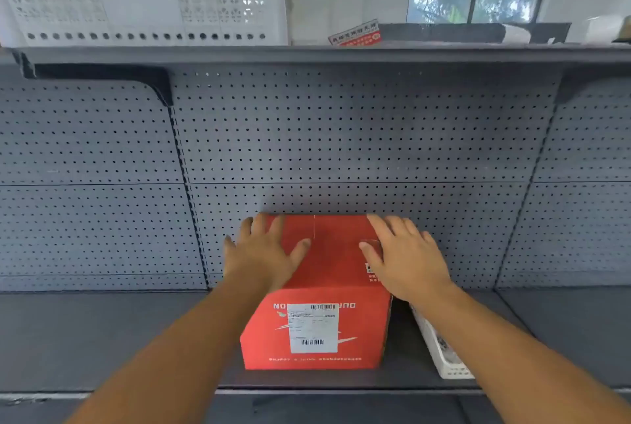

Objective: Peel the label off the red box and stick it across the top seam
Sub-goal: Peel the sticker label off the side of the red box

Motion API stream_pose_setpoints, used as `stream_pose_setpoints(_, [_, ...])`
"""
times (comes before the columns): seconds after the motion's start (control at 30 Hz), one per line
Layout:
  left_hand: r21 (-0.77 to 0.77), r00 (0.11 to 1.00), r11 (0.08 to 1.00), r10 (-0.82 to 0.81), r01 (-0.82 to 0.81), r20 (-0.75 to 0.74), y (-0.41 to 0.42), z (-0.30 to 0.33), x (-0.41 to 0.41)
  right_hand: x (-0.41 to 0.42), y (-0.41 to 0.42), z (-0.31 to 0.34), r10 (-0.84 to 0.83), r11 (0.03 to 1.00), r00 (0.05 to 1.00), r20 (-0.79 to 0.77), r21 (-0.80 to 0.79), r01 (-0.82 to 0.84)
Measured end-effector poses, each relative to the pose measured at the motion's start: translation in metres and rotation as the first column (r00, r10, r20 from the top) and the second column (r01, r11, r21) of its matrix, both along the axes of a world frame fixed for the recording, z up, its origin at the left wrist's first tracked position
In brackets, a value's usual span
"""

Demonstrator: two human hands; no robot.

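Both hands — left [264, 249], right [406, 253] — lay spread flat on the box [321, 273] top near the shelf [102, 338] front, steadying it; the label [313, 328] remained unpeeled.

Shelf [102, 338] bare and open to the left of the red box [317, 331]; wide room there for a hand. Right of the box, a white basket [440, 348] sits close beside it, with only a narrow dark gap between. Further right the shelf is open again. Far side blocked: box back edge sits near or against the pegboard wall [341, 137]. Overhead, tall clear space up to the upper shelf [307, 53]. Both hands lie flat on the box top, left hand [264, 253], right hand [406, 254], covering its left and right parts; the centre seam strip between them is uncovered. Near face with label [313, 328] unobstructed.
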State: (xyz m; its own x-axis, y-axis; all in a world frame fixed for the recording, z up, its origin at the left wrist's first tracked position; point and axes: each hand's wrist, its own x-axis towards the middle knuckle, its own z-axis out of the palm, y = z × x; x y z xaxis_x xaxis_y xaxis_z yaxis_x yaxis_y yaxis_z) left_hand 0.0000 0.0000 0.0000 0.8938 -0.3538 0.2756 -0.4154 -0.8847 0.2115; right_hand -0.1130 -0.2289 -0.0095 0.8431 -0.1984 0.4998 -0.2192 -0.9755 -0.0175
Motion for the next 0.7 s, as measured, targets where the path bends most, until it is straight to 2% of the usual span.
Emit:
stream_pose_setpoints(0.33, [0.070,0.984,0.988,-0.130,0.139,-0.121,0.016,-0.054,0.047,0.032,0.000,-0.034,-0.038,0.996,0.994,-0.101,0.073,0.046])
stream_pose_setpoints(0.5, [0.009,0.980,0.983,-0.180,0.181,-0.083,0.022,-0.065,0.053,0.025,-0.010,-0.045,0.106,0.965,0.987,-0.124,0.252,-0.072])
stream_pose_setpoints(0.7, [0.004,0.983,0.984,-0.179,0.179,-0.041,0.022,-0.068,0.050,0.011,-0.028,-0.052,0.284,0.915,0.953,-0.105,0.328,-0.236])
